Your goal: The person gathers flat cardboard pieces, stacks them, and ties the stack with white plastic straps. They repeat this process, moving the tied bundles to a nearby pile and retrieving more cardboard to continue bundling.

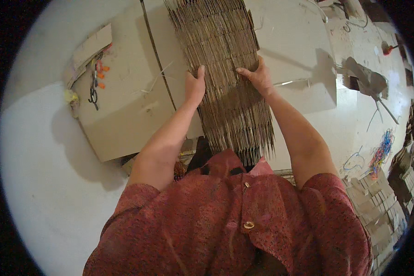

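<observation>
Against 1 cardboard stack [223, 60], 2 hands [261, 79], opposite sides

Pale worktop [129, 115], dark seam [157, 57] left of the left hand [195, 87], packed brown cardboard pieces [230, 99] between it and the right hand [261, 79], dark-handled scissors [95, 82] and orange pieces [101, 86] farther left, thin pale strip [290, 83] beside the right hand.

Setting, from where I stand: a workshop, apparently for card goods. Evidence: a broad, scuffed pale counter [129, 92] bearing a long bank of tightly packed brown card-like pieces [221, 50]; scissors [93, 97] near its left edge; loose pale strips [290, 83]. At right, tangled coloured cord [383, 151] and more stacked pieces [377, 202], details blurred.
</observation>
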Demonstrator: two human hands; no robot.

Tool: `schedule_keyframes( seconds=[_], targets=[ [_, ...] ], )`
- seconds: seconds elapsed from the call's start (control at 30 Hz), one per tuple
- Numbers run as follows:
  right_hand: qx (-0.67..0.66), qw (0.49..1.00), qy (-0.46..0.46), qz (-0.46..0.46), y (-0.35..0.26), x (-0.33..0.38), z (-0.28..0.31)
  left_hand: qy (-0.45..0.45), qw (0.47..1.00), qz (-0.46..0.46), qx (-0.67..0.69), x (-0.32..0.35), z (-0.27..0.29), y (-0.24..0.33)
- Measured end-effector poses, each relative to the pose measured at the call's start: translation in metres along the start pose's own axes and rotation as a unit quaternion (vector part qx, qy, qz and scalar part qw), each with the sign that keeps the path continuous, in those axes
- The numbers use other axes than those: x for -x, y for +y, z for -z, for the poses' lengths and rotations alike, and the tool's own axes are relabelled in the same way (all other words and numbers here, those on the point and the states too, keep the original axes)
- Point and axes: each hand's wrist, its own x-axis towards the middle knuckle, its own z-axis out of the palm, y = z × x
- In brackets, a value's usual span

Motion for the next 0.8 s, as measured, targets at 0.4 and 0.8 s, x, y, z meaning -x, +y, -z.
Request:
schedule_keyframes(
  seconds=[0.4,0.8],
  targets=[
    [-0.018,0.997,0.042,-0.058,-0.009,0.026,-0.017,-0.104,0.994,0.032,-0.006,-0.012,0.022,-0.029],
    [-0.126,0.987,0.011,-0.097,-0.003,0.019,-0.007,-0.087,0.995,-0.014,-0.043,-0.014,0.022,-0.018]
  ],
)
